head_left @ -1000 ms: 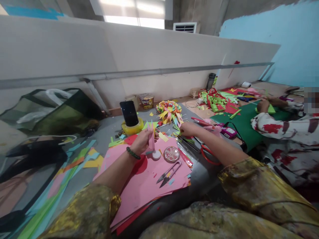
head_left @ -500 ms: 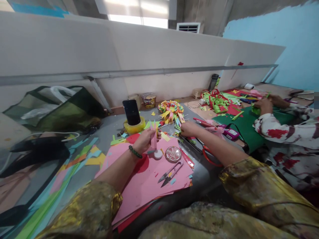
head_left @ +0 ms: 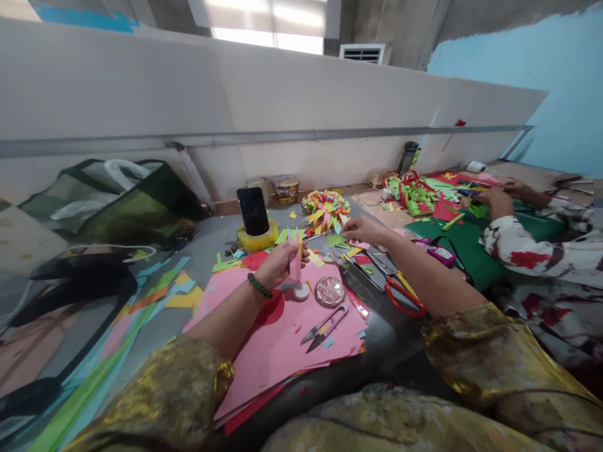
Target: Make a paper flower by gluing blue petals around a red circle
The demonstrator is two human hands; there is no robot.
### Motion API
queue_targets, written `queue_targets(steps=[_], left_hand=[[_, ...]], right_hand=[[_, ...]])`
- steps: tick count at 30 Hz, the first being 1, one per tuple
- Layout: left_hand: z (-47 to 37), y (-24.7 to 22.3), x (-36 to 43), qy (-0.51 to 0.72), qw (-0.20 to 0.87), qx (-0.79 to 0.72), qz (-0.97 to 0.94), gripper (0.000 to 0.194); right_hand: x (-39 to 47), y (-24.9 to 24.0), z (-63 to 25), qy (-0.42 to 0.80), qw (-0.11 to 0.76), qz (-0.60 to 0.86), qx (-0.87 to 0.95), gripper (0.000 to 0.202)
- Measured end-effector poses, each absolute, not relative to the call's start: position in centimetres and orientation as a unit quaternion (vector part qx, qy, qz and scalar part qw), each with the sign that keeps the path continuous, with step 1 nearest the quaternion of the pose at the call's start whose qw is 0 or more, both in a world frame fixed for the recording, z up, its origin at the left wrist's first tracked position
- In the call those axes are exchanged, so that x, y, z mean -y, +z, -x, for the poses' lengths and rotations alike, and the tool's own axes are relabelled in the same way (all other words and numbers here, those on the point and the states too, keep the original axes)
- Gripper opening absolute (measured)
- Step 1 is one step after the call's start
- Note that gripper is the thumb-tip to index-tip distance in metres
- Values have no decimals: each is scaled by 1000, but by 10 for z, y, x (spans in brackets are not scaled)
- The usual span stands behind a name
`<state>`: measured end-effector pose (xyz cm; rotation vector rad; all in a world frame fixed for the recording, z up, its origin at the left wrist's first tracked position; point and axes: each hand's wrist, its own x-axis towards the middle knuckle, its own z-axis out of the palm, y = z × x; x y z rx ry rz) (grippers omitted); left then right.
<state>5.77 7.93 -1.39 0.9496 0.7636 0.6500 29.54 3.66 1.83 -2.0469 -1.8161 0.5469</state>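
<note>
My left hand holds a folded pink paper piece upright above a stack of pink paper sheets. My right hand hangs just above the table, its fingertips pinching a small pink paper piece beside a multicoloured paper flower ball. Small thread snips, a round clear tin and a small white round object lie on the pink sheets.
A black phone stands in a yellow tape roll. Red-handled scissors and a metal ruler lie at right. Paper scraps cover the left. Another person's hands work at a green mat.
My right hand has lifted and shifted slightly toward the flower ball with a small pink piece, uncovering the scissors. My left hand stays on the pink piece. The view drifted slightly.
</note>
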Motion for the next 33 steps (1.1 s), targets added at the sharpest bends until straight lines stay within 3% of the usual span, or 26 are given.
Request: queue_targets(steps=[7,13,19,21,25,28,33], left_hand=[[-57,-11,-77,301,772,-347,-440,11],[-60,-9,-68,289,769,-331,-465,10],[-62,-8,-61,348,735,-247,-527,21],[-61,-9,-63,352,733,-252,-525,20],[-59,-12,-68,338,744,-289,-499,15],[-59,-14,-70,335,763,-299,-465,10],[-60,-14,-69,332,775,-303,-444,3]], right_hand=[[-49,0,-282,225,245,729,598,29],[-38,18,-245,259,277,685,622,41],[-29,31,-209,281,293,602,688,36],[-33,36,-219,251,264,631,685,32],[-40,37,-261,143,110,747,639,16],[-40,21,-282,136,48,788,599,8],[-40,-11,-287,161,48,799,578,26]])
